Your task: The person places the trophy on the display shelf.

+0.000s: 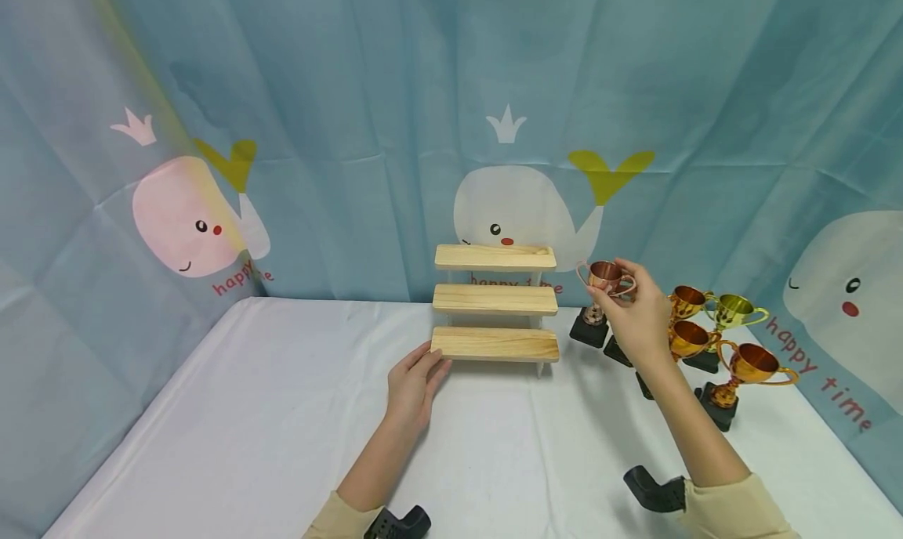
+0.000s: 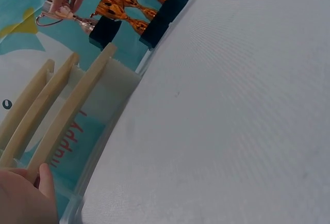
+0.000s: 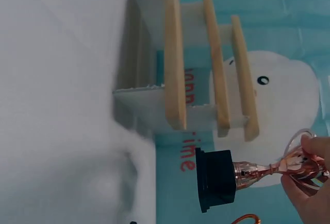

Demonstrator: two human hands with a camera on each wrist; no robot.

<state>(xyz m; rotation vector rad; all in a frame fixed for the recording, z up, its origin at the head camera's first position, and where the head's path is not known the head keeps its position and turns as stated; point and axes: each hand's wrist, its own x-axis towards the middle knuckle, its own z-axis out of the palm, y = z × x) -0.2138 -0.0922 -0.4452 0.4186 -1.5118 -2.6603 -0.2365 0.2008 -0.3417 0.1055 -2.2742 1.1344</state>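
A three-tier wooden display shelf (image 1: 494, 298) with pale, translucent side supports stands towards the back of the table. My left hand (image 1: 411, 390) pinches the left end of its lowest board, thumb at the front edge. In my right hand (image 1: 643, 320) is a small copper-coloured trophy (image 3: 252, 172), gripped by its two-handled cup. Its black base (image 1: 589, 327) hangs just right of the shelf; in the right wrist view it is clear of the boards. Several other trophies (image 1: 753, 363), orange-gold and one yellow-gold, stand to the right, partly hidden by my right hand and forearm.
A white cloth (image 1: 282, 421) covers the table. Behind and at both sides hangs a blue curtain (image 1: 317, 132) printed with whales, close behind the shelf. A black wrist device (image 1: 654, 490) sits at the right cuff and another (image 1: 398, 523) at the left.
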